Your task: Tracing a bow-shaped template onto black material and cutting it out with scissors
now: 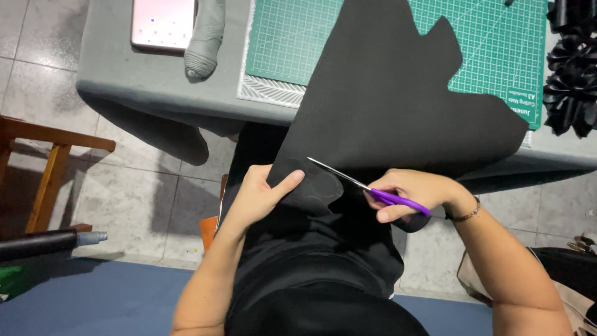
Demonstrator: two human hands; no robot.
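Grey-clothed table (124, 81) over pale tiled floor (137, 199); seen from above, looking down at lap level.

Left hand (261, 193): clamped on near edge of black sheet (385, 106), thumb on top, fingers curled under and out of sight. Faint curved outline visible on sheet just beyond thumb.

Right hand (413, 193): closed through purple handles of scissors (367, 185), grasping them. Blades parted slightly, tips aimed toward left hand, lying against sheet's near edge. Thin bracelet (466, 216) on wrist.

Black sheet: large, stiff-looking, rises away from both hands up onto table, covers much of green cutting mat (497, 43). Far edge cut in scalloped points. Near corner hangs off table between the two hands, above dark-clothed lap.

Beyond left hand, on table: pink phone (161, 25), with rolled grey fabric (202, 37) just beside it. White patterned sheet (267, 90) sticks out from under mat.

Beyond right hand, at table's far right edge: black ruffled flower shapes (569, 87).

Outward of left hand, on floor: wooden stool (43, 168), dark tube with grey tip (50, 242), blue mat (93, 298).

Outward of right arm: bag (572, 280), partly in view.
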